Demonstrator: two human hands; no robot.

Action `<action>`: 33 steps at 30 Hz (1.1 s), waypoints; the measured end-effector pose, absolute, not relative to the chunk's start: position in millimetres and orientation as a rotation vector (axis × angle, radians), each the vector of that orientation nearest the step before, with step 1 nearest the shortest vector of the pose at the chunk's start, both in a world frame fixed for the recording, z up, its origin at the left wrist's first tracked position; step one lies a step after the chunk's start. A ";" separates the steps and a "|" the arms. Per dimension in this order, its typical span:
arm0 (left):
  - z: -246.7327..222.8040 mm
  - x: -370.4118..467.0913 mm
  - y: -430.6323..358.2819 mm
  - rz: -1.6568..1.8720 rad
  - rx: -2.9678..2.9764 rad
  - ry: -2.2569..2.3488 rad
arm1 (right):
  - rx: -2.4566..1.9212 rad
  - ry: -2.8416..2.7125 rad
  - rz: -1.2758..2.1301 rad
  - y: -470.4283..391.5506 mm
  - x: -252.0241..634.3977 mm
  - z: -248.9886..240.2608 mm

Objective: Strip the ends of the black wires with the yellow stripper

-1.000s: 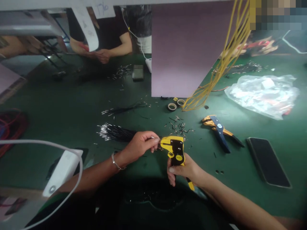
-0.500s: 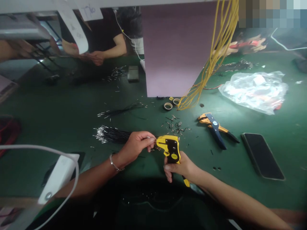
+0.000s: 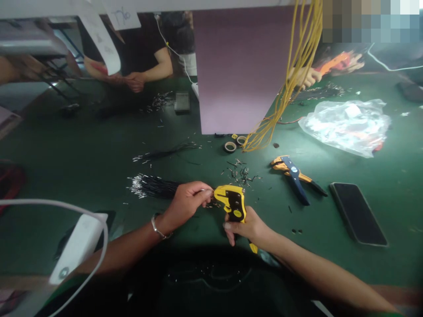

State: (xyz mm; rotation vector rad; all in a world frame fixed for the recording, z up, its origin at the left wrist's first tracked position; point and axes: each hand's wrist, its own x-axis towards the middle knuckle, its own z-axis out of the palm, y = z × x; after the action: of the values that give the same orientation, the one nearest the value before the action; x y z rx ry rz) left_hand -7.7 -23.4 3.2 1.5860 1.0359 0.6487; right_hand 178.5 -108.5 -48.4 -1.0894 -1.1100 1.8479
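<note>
My right hand [image 3: 246,226] is wrapped round the handles of a yellow and black wire stripper [image 3: 235,202], whose jaws point left. At those jaws, my left hand [image 3: 193,200] pinches a thin dark wire between thumb and fingers; the wire is mostly hidden. Behind and left of my left hand lies a thick bundle of black wires [image 3: 155,186] with bright ends. A smaller bunch of black wires [image 3: 165,153] is farther back. Small wire scraps [image 3: 243,174] are scattered just beyond the stripper.
A blue and orange stripper [image 3: 295,174] and a phone [image 3: 359,213] lie right. Tape rolls [image 3: 230,146], hanging yellow wires [image 3: 280,110], a purple board [image 3: 241,75] and a plastic bag [image 3: 346,125] are farther back. A white power strip [image 3: 79,246] is left. Other people's hands work across the table.
The stripper's handles are squeezed slightly closer together in my right hand. My left hand stays by the jaws. Across the table, another person's hand and red-orange tool have shifted.
</note>
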 end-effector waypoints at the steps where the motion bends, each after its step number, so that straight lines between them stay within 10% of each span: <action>1: 4.1 -7.6 -23.9 0.652 1.599 1.039 | -1.082 -1.110 1.850 -108.6 178.6 -49.1; 33: -5.8 -7.5 -21.4 0.691 1.519 1.013 | -1.128 -1.060 1.856 -107.7 175.3 -47.4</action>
State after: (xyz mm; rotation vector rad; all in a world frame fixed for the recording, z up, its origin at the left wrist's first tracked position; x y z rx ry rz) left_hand -7.5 -21.4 -5.8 1.5189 1.0130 0.6910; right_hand 175.3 -107.7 -47.4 -1.1279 -1.0599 1.8558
